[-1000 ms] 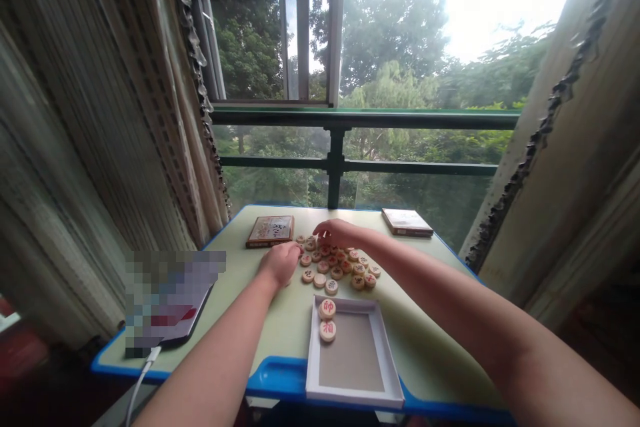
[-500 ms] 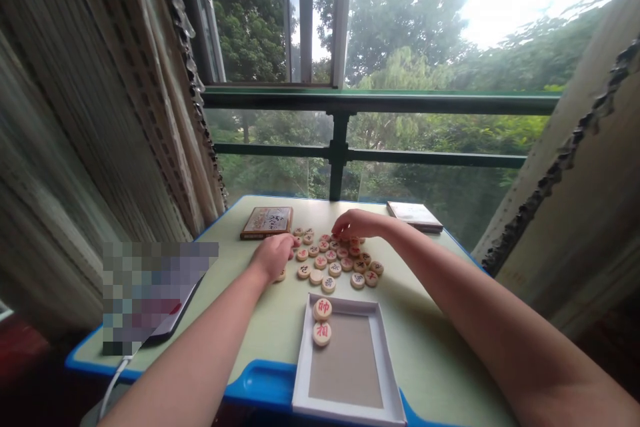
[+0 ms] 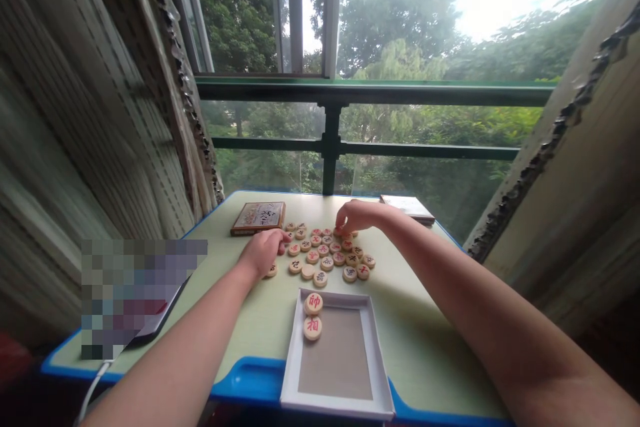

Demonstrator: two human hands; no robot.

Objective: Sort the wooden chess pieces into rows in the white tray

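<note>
Several round wooden Chinese chess pieces [image 3: 327, 263] with red or black characters lie face up in a loose cluster mid-table. My right hand [image 3: 361, 215] reaches in at the far side, thumb and fingers pinched on a Chinese chess piece [image 3: 338, 231] there. My left hand [image 3: 264, 250] rests low at the cluster's left edge, fingers loosely extended beside the pieces; I see nothing in it. A piece [image 3: 271, 271] shows partly from under that wrist. In the shallow white box tray [image 3: 377, 340] nearer me, two red-marked pieces [image 3: 313, 315] sit along the left wall.
A decorated flat box [image 3: 258, 217] stands behind my left hand. Another thin box [image 3: 407, 207] lies at the far right. A blurred-out device with a white cable [image 3: 95, 387] is at the left. The blue-edged table [image 3: 425, 320] meets a window railing; curtains hang both sides.
The view has shifted slightly, so everything sits a little left and higher. My right fingers have moved a bit among the far pieces. My left hand stays in about the same place.
</note>
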